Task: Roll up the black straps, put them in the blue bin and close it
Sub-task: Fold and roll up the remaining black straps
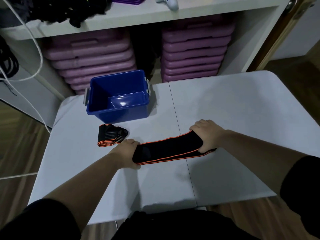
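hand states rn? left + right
Left hand: closed on the left end of the black strap.
Right hand: closed on the right end of the same strap, stretched flat over the table.

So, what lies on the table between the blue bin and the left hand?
In the head view, a second black strap with orange edges, loosely folded, lies on the white table between the blue bin and the left hand. It is apart from the bin.
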